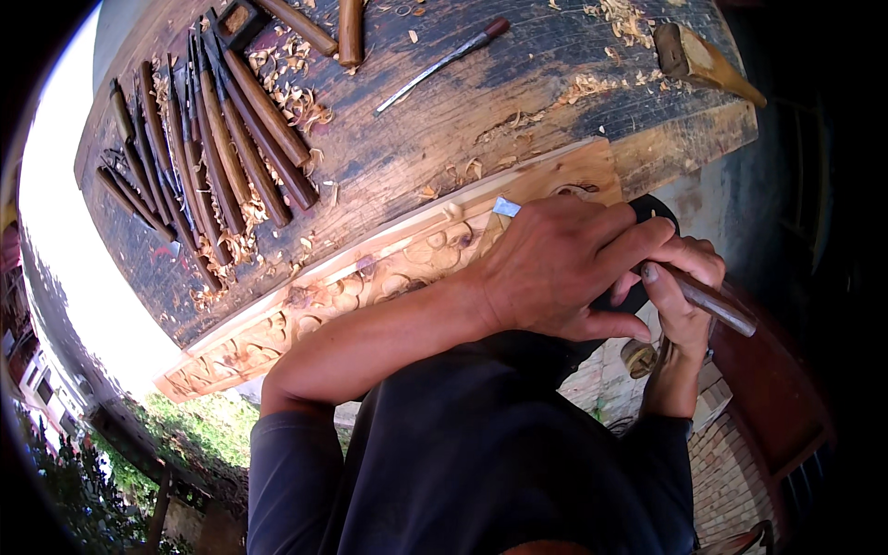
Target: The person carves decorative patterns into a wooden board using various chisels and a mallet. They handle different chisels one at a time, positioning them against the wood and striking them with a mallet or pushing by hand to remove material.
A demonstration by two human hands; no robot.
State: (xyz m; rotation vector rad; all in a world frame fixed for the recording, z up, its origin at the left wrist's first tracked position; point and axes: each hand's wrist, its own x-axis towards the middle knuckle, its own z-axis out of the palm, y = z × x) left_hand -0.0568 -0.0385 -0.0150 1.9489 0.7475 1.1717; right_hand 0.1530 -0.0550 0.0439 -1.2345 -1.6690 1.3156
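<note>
A long pale wooden board (pixel 342 291) with carved relief lies along the bench's near edge. My left hand (pixel 564 259) lies over its right end, fingers bent toward my right hand and thumb held out; what is under these fingers is hidden. My right hand (pixel 684 282) is closed round a carving chisel (pixel 721 305), its brown handle pointing down to the right. The front of that chisel is hidden behind my hands. Beside my left knuckles, a small flat bluish-white piece (pixel 506 206) shows on the board; I cannot tell what it belongs to.
Several wooden-handled carving tools (pixel 222 153) lie among shavings on the worn bench (pixel 370 153). A thin chisel (pixel 444 65) lies apart at the back. At the far right is a wooden mallet (pixel 708 65). A dark reddish wooden object (pixel 763 388) stands at lower right.
</note>
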